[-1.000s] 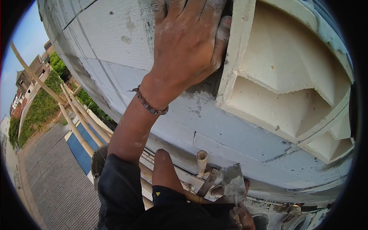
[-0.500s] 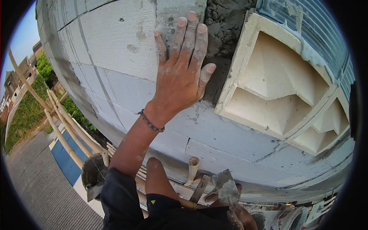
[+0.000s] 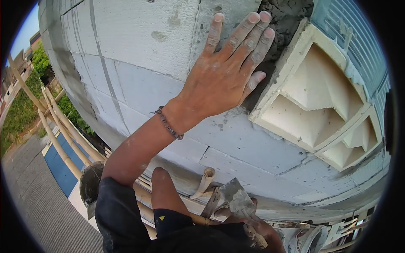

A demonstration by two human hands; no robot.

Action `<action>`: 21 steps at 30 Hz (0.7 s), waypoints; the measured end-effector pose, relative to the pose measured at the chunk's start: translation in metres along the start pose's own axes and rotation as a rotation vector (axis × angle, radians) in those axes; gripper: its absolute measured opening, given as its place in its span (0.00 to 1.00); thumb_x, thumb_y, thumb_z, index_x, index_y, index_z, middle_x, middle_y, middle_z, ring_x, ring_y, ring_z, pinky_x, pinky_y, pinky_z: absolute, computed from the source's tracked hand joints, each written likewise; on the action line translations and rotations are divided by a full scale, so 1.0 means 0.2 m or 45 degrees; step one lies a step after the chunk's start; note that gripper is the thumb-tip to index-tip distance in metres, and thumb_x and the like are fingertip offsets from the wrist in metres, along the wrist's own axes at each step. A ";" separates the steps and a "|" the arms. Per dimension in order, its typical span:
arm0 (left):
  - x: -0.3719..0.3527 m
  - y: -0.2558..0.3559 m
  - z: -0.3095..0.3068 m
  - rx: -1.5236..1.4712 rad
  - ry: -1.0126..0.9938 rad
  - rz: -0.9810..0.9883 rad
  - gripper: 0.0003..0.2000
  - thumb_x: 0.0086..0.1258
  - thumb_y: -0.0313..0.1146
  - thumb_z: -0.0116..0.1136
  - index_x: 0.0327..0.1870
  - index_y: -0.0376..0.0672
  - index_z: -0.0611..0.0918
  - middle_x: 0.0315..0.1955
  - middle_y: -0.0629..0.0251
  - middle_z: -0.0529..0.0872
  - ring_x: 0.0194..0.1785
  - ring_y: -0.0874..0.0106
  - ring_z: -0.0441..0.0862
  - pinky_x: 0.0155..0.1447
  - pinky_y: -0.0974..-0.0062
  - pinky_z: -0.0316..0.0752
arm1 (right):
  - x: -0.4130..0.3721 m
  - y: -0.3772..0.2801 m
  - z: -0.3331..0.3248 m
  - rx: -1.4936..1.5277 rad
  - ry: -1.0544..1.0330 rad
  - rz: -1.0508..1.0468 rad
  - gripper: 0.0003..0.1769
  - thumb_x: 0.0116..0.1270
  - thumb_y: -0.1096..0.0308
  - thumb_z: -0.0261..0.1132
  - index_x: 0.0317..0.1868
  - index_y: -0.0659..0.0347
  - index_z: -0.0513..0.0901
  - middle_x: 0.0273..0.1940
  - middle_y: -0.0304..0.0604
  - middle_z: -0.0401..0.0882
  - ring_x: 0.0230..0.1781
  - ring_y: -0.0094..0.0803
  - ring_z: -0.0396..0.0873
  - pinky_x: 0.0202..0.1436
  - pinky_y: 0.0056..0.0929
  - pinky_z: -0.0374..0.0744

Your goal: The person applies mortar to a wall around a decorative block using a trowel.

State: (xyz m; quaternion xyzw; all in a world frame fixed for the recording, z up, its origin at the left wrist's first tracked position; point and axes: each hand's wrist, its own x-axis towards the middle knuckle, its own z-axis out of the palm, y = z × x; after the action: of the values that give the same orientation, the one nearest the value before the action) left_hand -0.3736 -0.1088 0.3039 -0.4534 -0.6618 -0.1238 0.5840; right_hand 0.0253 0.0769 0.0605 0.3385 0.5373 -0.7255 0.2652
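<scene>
My left hand [image 3: 223, 80], dusted with grey, lies with its fingers stretched out over the pale block wall [image 3: 143, 38]. The fingertips reach the edge of a strip of rough grey mortar [image 3: 291, 19], and the palm is hidden. Right of this hand is a cream ventilation block [image 3: 291, 122] with angled hollows. Low in the view, my right hand [image 3: 266, 234] is closed around the handle of a trowel [image 3: 237, 197]. The trowel's flat blade is smeared with mortar and points upward, away from the wall strip.
Bamboo poles [image 3: 63, 126] run along the left, with a dark mortar-stained bucket [image 3: 89, 183] beside them. A bamboo stub [image 3: 204, 182] stands near my knee. Ribbed bluish panelling [image 3: 354, 29] adjoins the ventilation block. A corrugated roof [image 3: 46, 202] lies below.
My left hand has tilted toward the right, its fingers now slanting over the mortar's edge. The view has shifted a little. The trowel has moved slightly left and up in view, still in my right hand.
</scene>
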 end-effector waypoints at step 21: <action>0.00 -0.03 -0.13 -0.160 -0.079 0.039 0.31 0.77 0.44 0.42 0.81 0.52 0.57 0.82 0.63 0.52 0.84 0.63 0.45 0.85 0.49 0.30 | 0.03 0.01 -0.01 -0.275 -0.095 0.005 0.10 0.79 0.64 0.54 0.53 0.58 0.65 0.24 0.38 0.69 0.17 0.25 0.69 0.19 0.26 0.70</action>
State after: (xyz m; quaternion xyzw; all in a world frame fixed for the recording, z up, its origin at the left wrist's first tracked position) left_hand -0.3615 -0.1307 0.3134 -0.5030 -0.6635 -0.1421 0.5353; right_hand 0.0227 0.0779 0.0546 0.2817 0.6014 -0.6749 0.3215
